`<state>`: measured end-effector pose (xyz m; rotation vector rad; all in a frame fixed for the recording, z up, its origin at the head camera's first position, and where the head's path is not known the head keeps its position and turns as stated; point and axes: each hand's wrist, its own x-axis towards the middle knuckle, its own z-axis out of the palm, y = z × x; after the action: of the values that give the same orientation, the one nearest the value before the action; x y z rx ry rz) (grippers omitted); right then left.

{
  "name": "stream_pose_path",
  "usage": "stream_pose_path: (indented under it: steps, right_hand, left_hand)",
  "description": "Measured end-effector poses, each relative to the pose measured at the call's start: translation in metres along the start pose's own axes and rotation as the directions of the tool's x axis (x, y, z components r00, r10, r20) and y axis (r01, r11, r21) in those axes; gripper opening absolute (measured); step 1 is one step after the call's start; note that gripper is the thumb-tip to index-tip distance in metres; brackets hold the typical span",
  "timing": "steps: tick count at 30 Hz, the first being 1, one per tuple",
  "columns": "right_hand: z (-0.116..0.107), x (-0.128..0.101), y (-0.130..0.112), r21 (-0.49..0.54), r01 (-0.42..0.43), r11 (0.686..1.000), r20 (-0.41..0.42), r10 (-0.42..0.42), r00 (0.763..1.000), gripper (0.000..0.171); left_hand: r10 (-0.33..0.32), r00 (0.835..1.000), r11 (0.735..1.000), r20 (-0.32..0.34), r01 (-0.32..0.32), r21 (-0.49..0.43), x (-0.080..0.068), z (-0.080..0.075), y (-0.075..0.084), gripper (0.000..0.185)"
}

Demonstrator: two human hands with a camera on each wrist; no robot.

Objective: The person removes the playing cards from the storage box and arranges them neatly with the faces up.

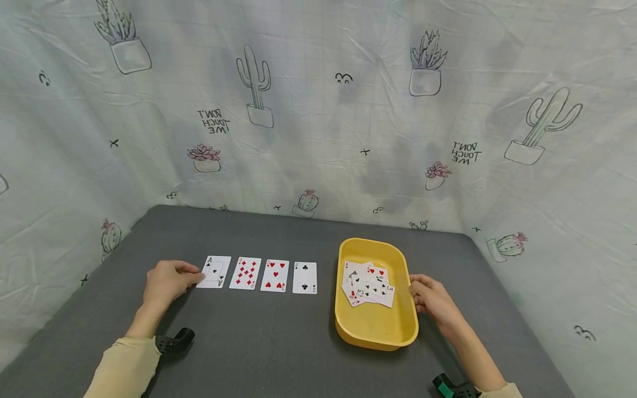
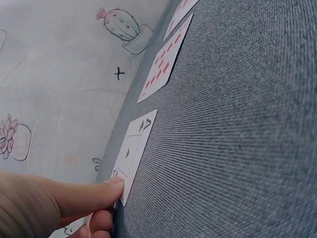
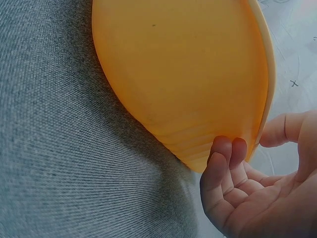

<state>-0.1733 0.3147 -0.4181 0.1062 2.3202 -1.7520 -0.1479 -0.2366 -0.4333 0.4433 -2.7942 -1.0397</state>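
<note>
My left hand [image 1: 166,283] pinches the left edge of an ace of clubs playing card [image 1: 217,271] between thumb and fingers. The card lies at the left end of a row on the dark table; in the left wrist view the thumb [image 2: 94,195] covers its near corner. To its right lie a diamonds card [image 1: 245,273], a hearts card [image 1: 275,275] and a two of clubs [image 1: 304,277], all face up. My right hand [image 1: 438,304] holds the right side of a yellow tray [image 1: 375,334], thumb at the rim and curled fingers [image 3: 223,147] against the outer wall.
Several overlapping face-up cards lie in the tray, a three of clubs [image 1: 375,291] on top. The grey cloth-covered table [image 1: 259,348] ends at a pale curtain [image 1: 308,132] printed with cacti, which encloses the back and both sides.
</note>
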Motion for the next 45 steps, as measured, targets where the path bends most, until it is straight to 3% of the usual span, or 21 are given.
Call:
stream_pose_path:
  steps: [18, 22, 29, 45]
  right_hand:
    - [0.001, -0.001, -0.001, 0.005, -0.005, 1.0, -0.006, 0.005, 1.0, 0.037]
    - [0.001, -0.001, -0.001, 0.007, -0.007, 1.0, -0.005, 0.007, 1.0, 0.037]
    - [0.001, 0.0, -0.001, 0.003, -0.007, 1.0, -0.005, 0.007, 1.0, 0.037]
    - [0.0, -0.001, -0.003, -0.008, -0.003, 1.0, 0.0, 0.003, 1.0, 0.037]
  left_hand:
    - [0.032, 0.999, 0.999, -0.019, -0.032, -0.001, 0.001, 0.003, -0.003, 0.027]
    - [0.023, 1.0, 0.997, 0.015, -0.022, -0.071, 0.003, 0.001, -0.003, 0.027]
    - [-0.048, 0.997, 0.975, 0.053, 0.058, -0.212, 0.005, -0.002, 0.001, 0.03]
    - [-0.049, 0.998, 0.976, 0.033, 0.055, -0.212, 0.005, -0.011, 0.008, 0.031]
